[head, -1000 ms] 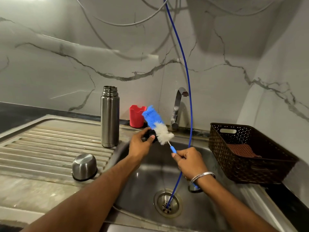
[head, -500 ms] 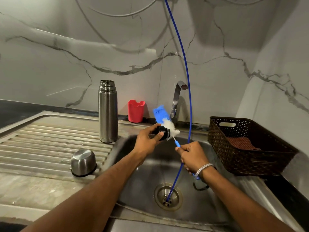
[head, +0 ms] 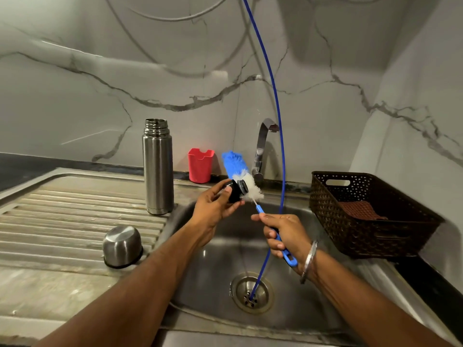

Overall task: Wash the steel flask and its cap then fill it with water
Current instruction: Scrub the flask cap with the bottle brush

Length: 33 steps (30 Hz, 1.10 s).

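Over sink (head: 310,309), left hand (head: 213,211) pinches stopper (head: 237,191); right hand (head: 285,234) grips brush (head: 240,175).

Brushed steel, glossy marble, woven plastic
Tall brushed-steel flask (head: 158,169); ribbed matt steel drainboard (head: 62,221); glossy veined marble wall (head: 100,83); dark brown woven plastic basket (head: 363,229).

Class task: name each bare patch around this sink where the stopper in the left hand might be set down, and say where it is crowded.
Free: the ribbed drainboard left of the flask and behind the steel cup; the flat counter in front of that cup. Crowded: the back ledge, with red holder, tap and basket.
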Available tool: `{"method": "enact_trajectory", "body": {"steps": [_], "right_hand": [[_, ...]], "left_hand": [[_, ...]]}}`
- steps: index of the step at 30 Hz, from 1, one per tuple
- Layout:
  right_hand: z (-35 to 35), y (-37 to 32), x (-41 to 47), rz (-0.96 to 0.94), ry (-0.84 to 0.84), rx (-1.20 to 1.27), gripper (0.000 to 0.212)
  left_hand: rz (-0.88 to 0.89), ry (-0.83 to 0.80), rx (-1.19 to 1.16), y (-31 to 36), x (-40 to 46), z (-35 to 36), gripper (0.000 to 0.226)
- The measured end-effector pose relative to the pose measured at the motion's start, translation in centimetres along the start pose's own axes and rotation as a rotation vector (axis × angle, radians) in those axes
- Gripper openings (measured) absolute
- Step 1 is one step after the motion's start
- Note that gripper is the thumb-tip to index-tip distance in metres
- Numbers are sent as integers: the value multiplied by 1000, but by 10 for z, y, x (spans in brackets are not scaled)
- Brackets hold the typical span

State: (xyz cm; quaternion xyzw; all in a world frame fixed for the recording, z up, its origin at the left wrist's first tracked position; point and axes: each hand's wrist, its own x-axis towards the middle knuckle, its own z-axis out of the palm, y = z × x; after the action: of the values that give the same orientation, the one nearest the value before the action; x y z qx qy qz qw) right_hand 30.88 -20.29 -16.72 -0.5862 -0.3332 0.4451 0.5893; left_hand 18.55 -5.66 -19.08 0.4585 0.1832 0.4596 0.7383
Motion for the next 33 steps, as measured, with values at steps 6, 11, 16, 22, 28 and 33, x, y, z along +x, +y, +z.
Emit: {"method": "enact_trajectory", "body": {"steps": [6, 11, 16, 22, 28, 33], "right_hand": [[1, 1, -1, 23, -27, -13, 24], [8, 2, 0, -44, 83, -120, 20], [14, 6, -4, -83, 109, -226, 27], [16, 7, 1, -104, 138, -232, 32], [14, 8, 4, -164, 187, -271, 36], [13, 0, 1, -181, 185, -76, 25]], "left_hand": [[9, 30, -38, 7, -4, -5, 33], [-72, -81, 39, 2, -12, 0, 31], [-58, -35, -86, 10, -6, -3, 33], [-60, -54, -79, 1, -9, 2, 35], [-82, -74, -16, -2, -9, 6, 35], [95, 42, -57, 2, -5, 6, 37]]}}
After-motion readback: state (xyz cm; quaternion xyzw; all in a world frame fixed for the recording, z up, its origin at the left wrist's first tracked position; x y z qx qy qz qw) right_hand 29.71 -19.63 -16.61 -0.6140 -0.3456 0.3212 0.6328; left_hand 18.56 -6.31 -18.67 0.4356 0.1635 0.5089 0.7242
